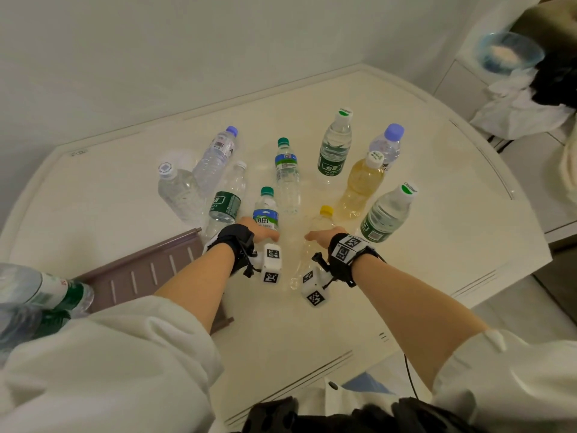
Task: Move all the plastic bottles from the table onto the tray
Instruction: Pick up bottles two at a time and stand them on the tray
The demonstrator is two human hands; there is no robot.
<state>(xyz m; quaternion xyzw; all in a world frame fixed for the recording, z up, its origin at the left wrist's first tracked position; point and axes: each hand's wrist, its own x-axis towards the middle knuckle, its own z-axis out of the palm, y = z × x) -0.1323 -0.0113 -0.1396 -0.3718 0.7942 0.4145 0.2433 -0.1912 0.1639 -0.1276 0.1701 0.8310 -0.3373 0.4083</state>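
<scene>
Several plastic bottles stand on the cream table point(437, 245). My left hand point(260, 234) is closed around the lower part of a small bottle with a teal cap and blue label point(266, 210). My right hand point(318, 235) wraps a clear bottle with a yellow cap point(324, 218), and that bottle's body runs down under my wrist. A brown slotted tray point(140, 273) lies at the near left, partly under my left forearm. Two green-labelled bottles point(53, 295) lie at its left end, close to the camera.
Behind my hands stand a tall teal-capped bottle point(287, 179), a yellowish drink bottle point(362, 189), green-labelled bottles point(334, 151) point(385, 215) point(226, 201) and purple-capped ones point(217, 157) point(387, 145). A white wall is behind the table, with bags and clutter at the far right.
</scene>
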